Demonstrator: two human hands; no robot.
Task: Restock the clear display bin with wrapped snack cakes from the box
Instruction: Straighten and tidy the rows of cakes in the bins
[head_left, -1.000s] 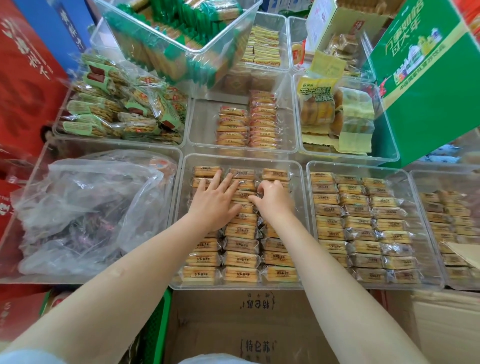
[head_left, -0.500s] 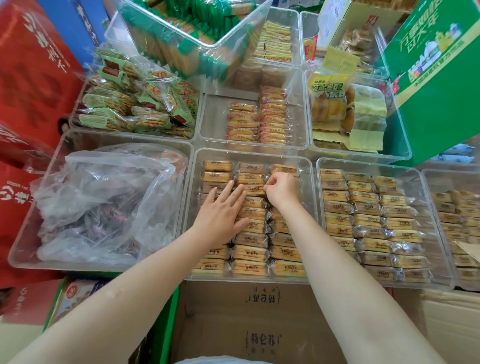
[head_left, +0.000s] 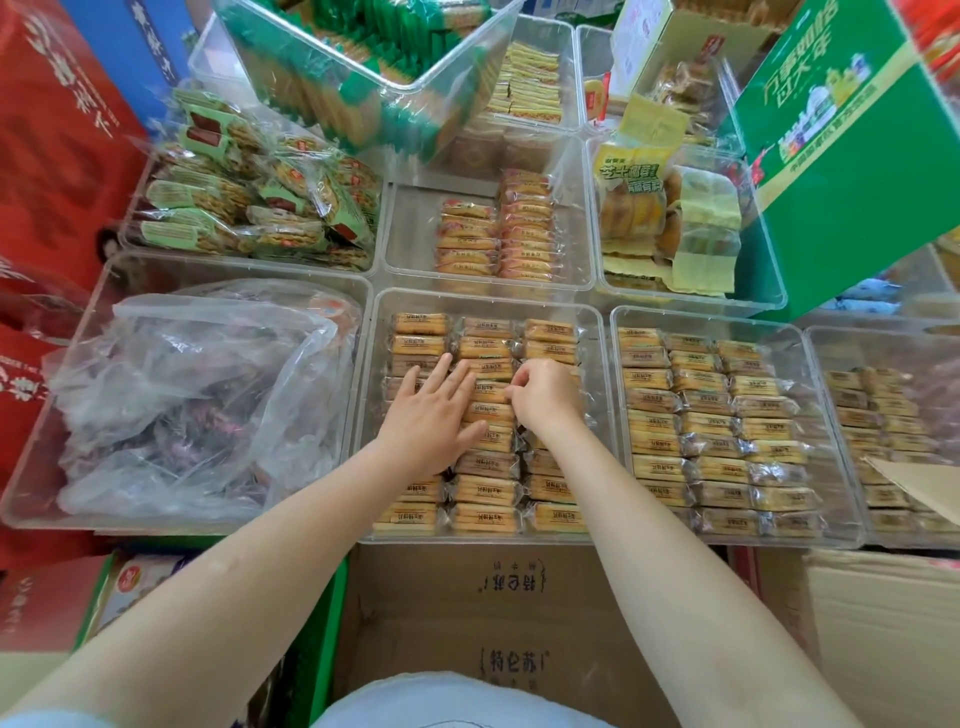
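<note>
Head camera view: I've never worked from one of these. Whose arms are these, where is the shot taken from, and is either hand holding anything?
There is no machine here: the arms belong to a person, and the camera sits on their head, looking forward and down. The left hand lies flat with straight fingers on the rows of wrapped snack cakes in the clear display bin. The right hand has curled fingers that seem to pinch a cake in the middle row, though the hand hides the grip. Beside it stand a bin of loose plastic bags and another bin of similar cakes. An open cardboard box sits below.
</note>
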